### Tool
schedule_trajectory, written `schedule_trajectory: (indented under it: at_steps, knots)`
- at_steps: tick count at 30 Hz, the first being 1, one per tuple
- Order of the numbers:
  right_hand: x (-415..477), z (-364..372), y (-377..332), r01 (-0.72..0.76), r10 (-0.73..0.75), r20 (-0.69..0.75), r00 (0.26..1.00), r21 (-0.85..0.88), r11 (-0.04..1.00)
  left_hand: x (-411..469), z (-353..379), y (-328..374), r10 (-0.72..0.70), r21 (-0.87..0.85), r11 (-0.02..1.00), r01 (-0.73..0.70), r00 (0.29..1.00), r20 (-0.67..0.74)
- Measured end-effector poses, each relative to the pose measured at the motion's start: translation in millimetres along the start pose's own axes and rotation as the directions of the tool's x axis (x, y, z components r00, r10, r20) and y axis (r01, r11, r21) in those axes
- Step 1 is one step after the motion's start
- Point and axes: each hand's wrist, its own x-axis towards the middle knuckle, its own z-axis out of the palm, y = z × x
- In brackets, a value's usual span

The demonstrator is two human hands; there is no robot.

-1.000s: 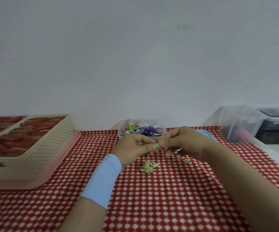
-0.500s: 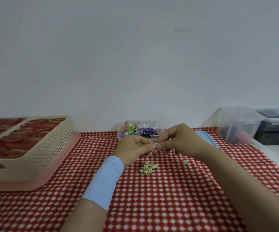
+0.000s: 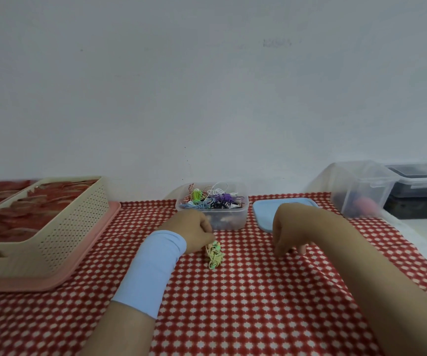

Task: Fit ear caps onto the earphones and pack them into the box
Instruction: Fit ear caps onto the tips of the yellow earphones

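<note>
A yellow-green earphone bundle lies on the red checked cloth, its green earbuds at the top end. My left hand, with a light blue wristband, pinches that top end. My right hand is apart from it on the right. Its fingers point down and the tips touch the cloth where a loose green ear cap lay. The cap is hidden under them, so a pinch cannot be confirmed. A clear box with several coloured earphones stands just behind my left hand.
A light blue lid lies beside the box, partly behind my right hand. At the left, a beige perforated basket of red packs sits on a pink tray. A clear bin and a dark-lidded bin stand at the far right.
My hands were joined above the cloth, working on a green earbud. They have separated: the left lowered the earphone to the bundle, and the right moved right and down to where the loose cap lay.
</note>
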Motion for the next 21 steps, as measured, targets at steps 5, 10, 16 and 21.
schedule_trajectory:
  at_steps: [5,10,16,21]
  knots:
    - [9,5,-1,-0.056,0.053,-0.057,0.997,-0.06,0.997,-2,-9,3,0.041,0.009,0.999,-0.04,0.996,-0.075]
    - [11,4,-4,0.072,-0.055,-0.165,0.985,0.102,0.992,1,6,11,0.011,0.072,0.997,-0.01,1.0,-0.009]
    - [2,9,-24,0.334,-0.242,-0.262,0.934,0.405,0.851,4,16,13,-0.032,0.222,0.975,0.033,0.999,-0.005]
    - [3,13,-24,0.377,-0.265,-0.278,0.924,0.527,0.762,5,19,15,0.012,0.23,0.973,-0.011,1.0,-0.001]
